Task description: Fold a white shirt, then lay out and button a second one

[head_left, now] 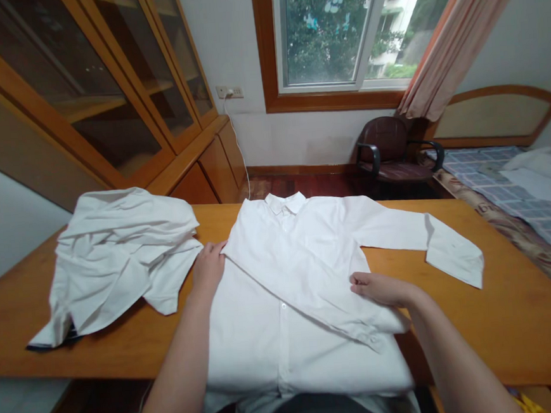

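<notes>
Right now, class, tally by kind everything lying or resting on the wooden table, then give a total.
Flat white button-up shirt: 1
Crumpled heap of white clothing: 1
Bare hands, left hand and right hand, on that shirt: 2
Total: 4

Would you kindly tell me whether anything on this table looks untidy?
Yes: the pile at the table's left lies crumpled, while the shirt under the left hand and right hand lies flat, one sleeve folded across.
</notes>
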Tool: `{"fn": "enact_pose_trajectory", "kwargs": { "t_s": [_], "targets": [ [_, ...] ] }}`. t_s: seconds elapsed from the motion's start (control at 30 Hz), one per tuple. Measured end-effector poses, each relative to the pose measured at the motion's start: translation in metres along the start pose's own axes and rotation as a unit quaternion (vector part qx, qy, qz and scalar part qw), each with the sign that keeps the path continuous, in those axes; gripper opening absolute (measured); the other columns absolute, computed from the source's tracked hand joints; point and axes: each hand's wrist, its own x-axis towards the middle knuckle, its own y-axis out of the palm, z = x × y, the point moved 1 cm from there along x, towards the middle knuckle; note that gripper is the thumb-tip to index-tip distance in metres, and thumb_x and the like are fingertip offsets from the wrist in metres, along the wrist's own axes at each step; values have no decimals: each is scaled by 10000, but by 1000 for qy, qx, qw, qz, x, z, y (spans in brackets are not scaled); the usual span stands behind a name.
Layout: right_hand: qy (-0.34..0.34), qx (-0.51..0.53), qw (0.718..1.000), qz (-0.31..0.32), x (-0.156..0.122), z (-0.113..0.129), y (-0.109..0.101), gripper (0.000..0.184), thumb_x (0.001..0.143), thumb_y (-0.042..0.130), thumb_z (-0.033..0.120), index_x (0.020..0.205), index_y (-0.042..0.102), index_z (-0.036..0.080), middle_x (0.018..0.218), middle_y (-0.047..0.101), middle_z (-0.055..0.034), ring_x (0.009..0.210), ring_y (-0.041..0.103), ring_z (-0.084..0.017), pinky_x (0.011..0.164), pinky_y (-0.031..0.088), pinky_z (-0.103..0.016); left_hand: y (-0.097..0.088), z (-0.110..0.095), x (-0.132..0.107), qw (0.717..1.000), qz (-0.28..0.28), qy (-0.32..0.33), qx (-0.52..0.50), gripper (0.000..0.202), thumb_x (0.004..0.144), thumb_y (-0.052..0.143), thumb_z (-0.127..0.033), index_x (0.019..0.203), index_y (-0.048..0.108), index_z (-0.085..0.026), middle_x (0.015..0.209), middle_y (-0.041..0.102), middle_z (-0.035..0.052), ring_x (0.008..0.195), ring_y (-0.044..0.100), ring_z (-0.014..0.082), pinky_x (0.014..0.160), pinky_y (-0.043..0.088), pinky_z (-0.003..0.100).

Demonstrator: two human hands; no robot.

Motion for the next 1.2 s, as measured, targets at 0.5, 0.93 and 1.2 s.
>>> {"fn": "enact_pose_trajectory", "kwargs": {
  "t_s": [0.5,0.93,1.2],
  "targets": [
    [-71,235,964,101,-7,12,4,706,784,724,511,1364,385,295,1098,641,-31,919,634,-204,810,509,-336,-14,-29,21,995,-34,77,-45,455,827,432,-87,1199,679,-174,1169,636,107,1115,572,267,1053,460,400],
    [68,-95,990,72,-13,26,-3,873,639,778,285,1425,400,252,1248,650,-128,1071,631,-316,908,450,-383,28,-62,34,986,117,104,62,542,1015,324,-427,1493,436,-200,1600,343,96,1504,248,302,1217,193,560],
    [-68,151,975,147,-11,23,4,678,736,705,367,1328,390,262,1077,670,-20,917,642,-200,812,493,-298,22,-53,49,993,90,49,56,514,1010,333,-361,1491,439,-212,1604,338,99,1503,237,320,1195,227,583]
  ]
}}
